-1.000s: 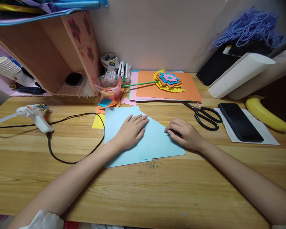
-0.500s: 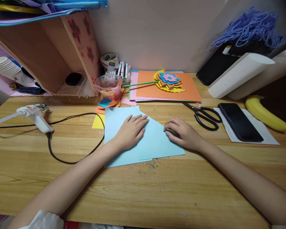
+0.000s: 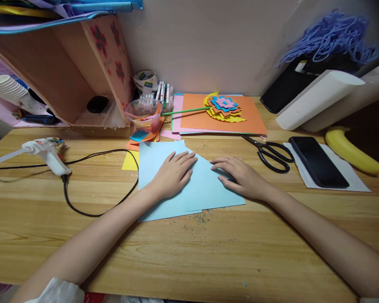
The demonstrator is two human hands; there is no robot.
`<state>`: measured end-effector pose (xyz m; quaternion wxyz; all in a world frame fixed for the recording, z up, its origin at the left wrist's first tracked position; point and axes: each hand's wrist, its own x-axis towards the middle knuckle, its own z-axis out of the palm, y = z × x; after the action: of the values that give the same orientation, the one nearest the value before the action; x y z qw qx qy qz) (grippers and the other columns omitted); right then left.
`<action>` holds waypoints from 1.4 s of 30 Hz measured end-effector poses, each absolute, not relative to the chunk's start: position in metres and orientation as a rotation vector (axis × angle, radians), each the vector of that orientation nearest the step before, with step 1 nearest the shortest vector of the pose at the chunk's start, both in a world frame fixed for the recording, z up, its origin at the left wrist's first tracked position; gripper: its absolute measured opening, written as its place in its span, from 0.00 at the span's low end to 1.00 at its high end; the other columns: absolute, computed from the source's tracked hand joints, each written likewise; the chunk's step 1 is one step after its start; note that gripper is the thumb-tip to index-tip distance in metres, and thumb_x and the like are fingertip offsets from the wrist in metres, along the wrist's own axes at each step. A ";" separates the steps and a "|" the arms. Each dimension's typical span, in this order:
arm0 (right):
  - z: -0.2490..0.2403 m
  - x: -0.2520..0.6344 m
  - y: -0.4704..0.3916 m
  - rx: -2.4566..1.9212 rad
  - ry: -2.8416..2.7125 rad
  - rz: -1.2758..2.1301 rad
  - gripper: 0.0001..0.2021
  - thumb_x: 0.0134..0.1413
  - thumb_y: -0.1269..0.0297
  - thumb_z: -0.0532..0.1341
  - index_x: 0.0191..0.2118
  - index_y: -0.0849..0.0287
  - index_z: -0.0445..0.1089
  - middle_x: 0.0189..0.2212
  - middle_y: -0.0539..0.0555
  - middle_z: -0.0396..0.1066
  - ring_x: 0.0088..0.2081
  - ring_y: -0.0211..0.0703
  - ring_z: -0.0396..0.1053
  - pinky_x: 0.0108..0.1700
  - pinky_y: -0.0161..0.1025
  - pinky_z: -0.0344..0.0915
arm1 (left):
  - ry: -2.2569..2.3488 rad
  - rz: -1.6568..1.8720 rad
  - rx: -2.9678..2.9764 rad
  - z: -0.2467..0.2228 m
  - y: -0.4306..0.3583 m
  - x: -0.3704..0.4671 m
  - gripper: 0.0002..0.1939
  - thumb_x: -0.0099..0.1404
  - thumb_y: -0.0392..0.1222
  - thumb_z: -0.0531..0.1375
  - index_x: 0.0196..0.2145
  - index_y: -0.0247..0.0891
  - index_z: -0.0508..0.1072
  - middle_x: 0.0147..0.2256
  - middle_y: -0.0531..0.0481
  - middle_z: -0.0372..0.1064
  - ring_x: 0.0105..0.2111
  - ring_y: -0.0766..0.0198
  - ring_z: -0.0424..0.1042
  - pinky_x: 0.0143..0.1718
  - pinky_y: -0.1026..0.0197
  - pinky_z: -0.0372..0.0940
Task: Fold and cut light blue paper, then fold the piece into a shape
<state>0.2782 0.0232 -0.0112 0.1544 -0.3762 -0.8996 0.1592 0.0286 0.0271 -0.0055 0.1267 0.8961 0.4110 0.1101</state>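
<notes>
A light blue sheet of paper point(image 3: 167, 206) lies folded on the wooden table, its slanted edge running down to the right. On its middle my left hand point(image 3: 174, 174) rests flat, fingers spread. My right hand point(image 3: 240, 174) touches the sheet's right part by the slanted edge, with the fingers extended and the thumb apart; nothing shows in its grasp. Black-handled scissors point(image 3: 274, 155) lie beyond my right hand. Behind the sheet, a layered paper flower point(image 3: 224, 105) with a green stem rests on orange paper point(image 3: 192, 120).
At the left lie a white glue gun point(image 3: 47, 155) and its looping black cable point(image 3: 78, 210). A clear plastic cup point(image 3: 144, 115) holds paper scraps. On the right are a black phone point(image 3: 318, 162), a banana point(image 3: 352, 151) and a white paper roll point(image 3: 318, 99).
My right hand's fingers have straightened and reached a little left over the blue paper. My left hand and the paper have not moved.
</notes>
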 end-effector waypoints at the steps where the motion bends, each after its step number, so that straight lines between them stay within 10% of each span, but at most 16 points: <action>1: -0.011 0.278 0.023 -1.074 -2.582 0.469 0.16 0.53 0.67 0.54 0.49 0.55 0.63 0.52 0.57 0.63 0.52 0.50 0.61 0.51 0.52 0.61 | 1.196 0.319 2.610 -0.006 0.027 0.029 0.22 0.67 0.41 0.44 0.58 0.42 0.55 0.60 0.51 0.52 0.60 0.60 0.50 0.60 0.48 0.45; 42: -0.009 0.277 0.022 -0.985 -2.613 0.508 0.19 0.55 0.65 0.54 0.54 0.55 0.61 0.55 0.55 0.62 0.56 0.48 0.58 0.55 0.50 0.57 | 1.364 0.316 2.620 -0.007 0.022 0.030 0.24 0.66 0.48 0.46 0.58 0.42 0.54 0.62 0.47 0.46 0.61 0.57 0.46 0.61 0.44 0.39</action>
<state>0.2774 0.0224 -0.0088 0.1509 -0.3432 -0.9100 0.1769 0.0297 0.0217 -0.0066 0.0853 0.8788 0.4573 0.1059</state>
